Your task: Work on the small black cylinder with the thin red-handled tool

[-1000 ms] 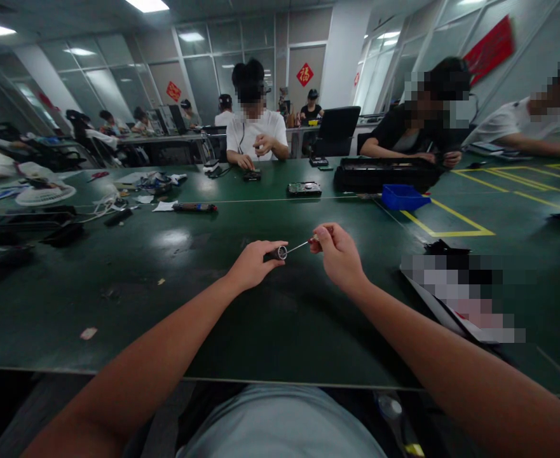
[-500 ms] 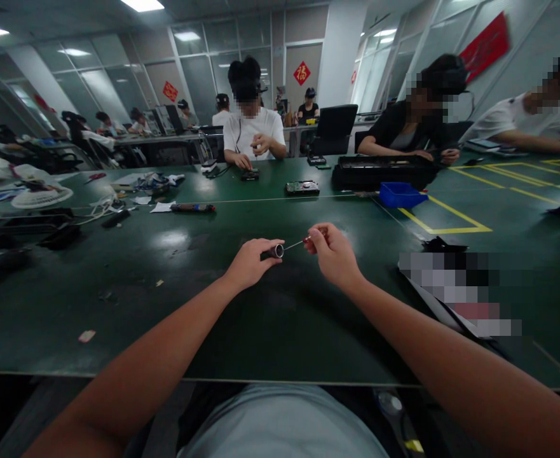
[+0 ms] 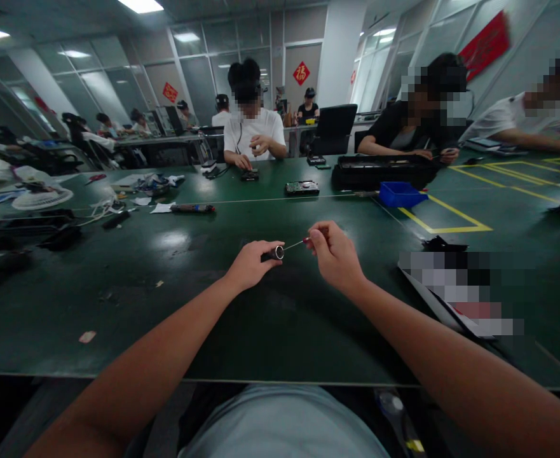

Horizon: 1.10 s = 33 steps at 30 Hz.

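Between the thumb and fingers of my left hand [image 3: 251, 264] is a small dark cylinder [image 3: 273, 254] with a bright metal ring at its open end, which faces right. My right hand [image 3: 334, 256] is closed round the red handle of a screwdriver [image 3: 295, 244]. Its thin shaft slants down to the left and meets the ringed end of the cylinder. Whether the tip sits inside the ring or only against it, I cannot tell. Both hands are above the green table [image 3: 280, 331], and the fingers cover most of the handle.
Ahead lie a hard drive [image 3: 302, 187], a blue bin [image 3: 402, 194] and a long black casing [image 3: 387, 172]. A dark pen-shaped tool [image 3: 192, 208] is to the left, with clutter beyond. At right lies a blurred-out sheet [image 3: 451, 296]. Co-workers sit across the table.
My right hand has turned slightly on the screwdriver handle, so less of the red shows. My left hand and the cylinder have barely shifted.
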Tool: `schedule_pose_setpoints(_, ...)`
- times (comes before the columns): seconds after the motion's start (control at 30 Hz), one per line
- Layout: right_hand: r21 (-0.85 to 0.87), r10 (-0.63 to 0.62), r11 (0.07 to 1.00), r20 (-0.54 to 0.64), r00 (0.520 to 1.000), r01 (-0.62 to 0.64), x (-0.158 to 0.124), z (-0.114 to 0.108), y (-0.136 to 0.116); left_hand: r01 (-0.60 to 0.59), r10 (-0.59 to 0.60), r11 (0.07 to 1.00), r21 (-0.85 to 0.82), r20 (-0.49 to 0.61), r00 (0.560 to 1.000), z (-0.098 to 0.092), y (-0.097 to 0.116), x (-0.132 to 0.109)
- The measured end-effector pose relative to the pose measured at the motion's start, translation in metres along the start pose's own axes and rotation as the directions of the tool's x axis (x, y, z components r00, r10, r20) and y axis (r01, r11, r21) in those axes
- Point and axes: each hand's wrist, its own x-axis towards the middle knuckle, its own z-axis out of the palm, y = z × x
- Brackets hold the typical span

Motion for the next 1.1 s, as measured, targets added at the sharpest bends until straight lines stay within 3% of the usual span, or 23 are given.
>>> schedule_pose_setpoints(0.27,-0.129,0.006,0.992,-0.016,1.0,-0.008,0.003,-0.004,-0.001,0.033,-0.033,0.999,0.005,0.015,0.999,0.001,-0.004,0.0)
schedule_pose_setpoints(0.57,-0.132,0.027,0.991,-0.011,1.0,-0.028,0.004,-0.003,0.001,0.083,-0.085,0.995,-0.054,-0.023,0.996,0.001,-0.007,0.0)
schedule_pose_setpoints(0.7,-0.142,0.036,0.989,-0.01,0.999,-0.037,0.004,-0.004,-0.001,0.137,-0.156,0.968,-0.209,-0.078,0.985,0.001,-0.008,0.002)
schedule_pose_setpoints(0.87,-0.139,0.053,0.989,0.003,0.999,-0.052,0.004,-0.006,0.0,0.198,-0.229,0.859,-0.472,-0.008,0.973,0.0,-0.004,0.003)
schedule_pose_setpoints(0.97,-0.146,0.047,0.988,0.009,0.999,-0.045,0.004,-0.006,0.0,0.213,-0.233,0.92,-0.329,-0.02,0.972,-0.005,0.002,0.002)
schedule_pose_setpoints(1.1,-0.144,0.036,0.989,0.018,0.999,-0.033,0.004,-0.005,0.0,0.111,-0.11,0.994,0.003,-0.003,0.994,-0.01,0.008,0.0)
